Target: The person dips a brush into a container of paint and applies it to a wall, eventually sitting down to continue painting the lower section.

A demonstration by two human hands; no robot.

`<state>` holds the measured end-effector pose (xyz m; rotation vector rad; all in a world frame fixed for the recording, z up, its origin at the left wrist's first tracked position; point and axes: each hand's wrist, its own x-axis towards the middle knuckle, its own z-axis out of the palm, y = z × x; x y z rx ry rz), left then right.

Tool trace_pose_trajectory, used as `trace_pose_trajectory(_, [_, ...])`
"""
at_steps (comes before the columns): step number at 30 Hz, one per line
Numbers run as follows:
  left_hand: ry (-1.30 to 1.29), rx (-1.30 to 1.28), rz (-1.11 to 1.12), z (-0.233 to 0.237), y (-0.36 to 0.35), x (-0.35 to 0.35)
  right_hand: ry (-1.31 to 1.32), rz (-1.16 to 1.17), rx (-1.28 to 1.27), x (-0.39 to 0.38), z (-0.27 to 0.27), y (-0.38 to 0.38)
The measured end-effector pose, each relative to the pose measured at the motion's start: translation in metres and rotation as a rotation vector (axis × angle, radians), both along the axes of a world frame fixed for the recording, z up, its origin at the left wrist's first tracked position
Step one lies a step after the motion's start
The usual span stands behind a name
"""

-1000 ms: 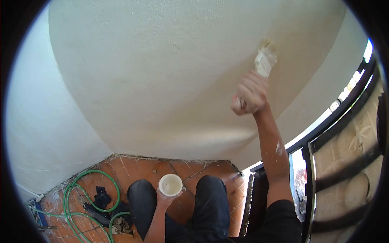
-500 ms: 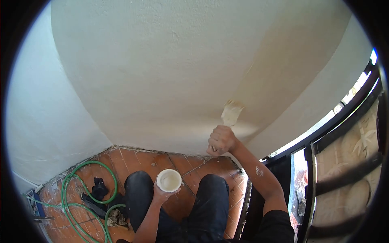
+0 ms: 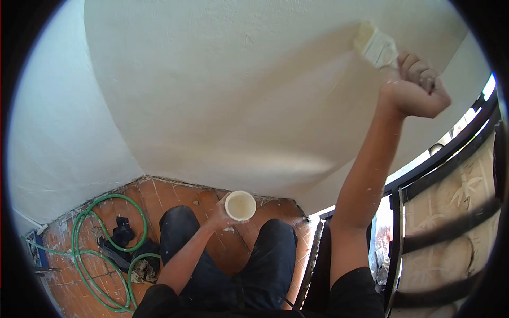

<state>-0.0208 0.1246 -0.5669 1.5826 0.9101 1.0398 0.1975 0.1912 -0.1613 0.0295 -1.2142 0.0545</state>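
My right hand [image 3: 416,87] is raised high at the right, its fingers wrapped round the handle of a paintbrush [image 3: 379,49]. The brush's wide bristles, coated in cream paint, meet the upper part of the pale wall [image 3: 228,95]. A darker beige patch of wall lies around the brush. Low in the middle, my left hand [image 3: 218,214] grips a white cup [image 3: 240,205] from its left side. Its round mouth faces up, with cream colour showing inside. The cup is held above the floor, between my knees and the wall.
A green hose [image 3: 79,233] lies coiled on the orange tiled floor [image 3: 212,249] at the left, beside dark objects [image 3: 123,233] and a crumpled rag [image 3: 143,271]. At the right stands a dark metal railing [image 3: 396,233] with patterned panels behind its bars.
My right hand has swept the paintbrush up and to the right along the wall. My left hand has lifted the cup slightly, up and to the right.
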Motion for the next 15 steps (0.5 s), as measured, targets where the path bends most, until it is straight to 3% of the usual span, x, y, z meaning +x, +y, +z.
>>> trace_pose_trajectory(1, [-0.002, 0.001, -0.002, -0.001, 0.008, 0.003, 0.089, 0.008, -0.033, 0.001, -0.015, 0.011])
trace_pose_trajectory(3, [-0.014, -0.131, -0.081, -0.011, 0.025, 0.011, 0.064, -0.014, -0.023, 0.013, -0.062, 0.031])
trace_pose_trajectory(6, [-0.156, -0.145, -0.072, -0.04, 0.032, 0.017, 0.05, 0.012, -0.059, 0.017, -0.117, 0.028])
trace_pose_trajectory(8, [-0.112, -0.175, -0.051, -0.053, 0.03, 0.017, 0.049, -0.003, -0.125, 0.016, -0.154, 0.021])
trace_pose_trajectory(10, [-0.064, -0.204, -0.026, -0.053, 0.025, 0.02, 0.054, -0.134, -0.156, 0.011, -0.194, 0.019])
trace_pose_trajectory(12, [-0.162, -0.112, -0.028, -0.032, 0.024, 0.016, 0.106, -0.119, -0.331, 0.023, -0.241, 0.014])
trace_pose_trajectory(14, [-0.158, -0.131, -0.023, -0.031, 0.021, 0.011, 0.432, -0.353, -0.432, 0.01, -0.293, 0.018])
trace_pose_trajectory(15, [-0.166, -0.133, -0.007, -0.033, 0.022, 0.011, 0.218, -0.717, -0.294, 0.022, -0.324, 0.027])
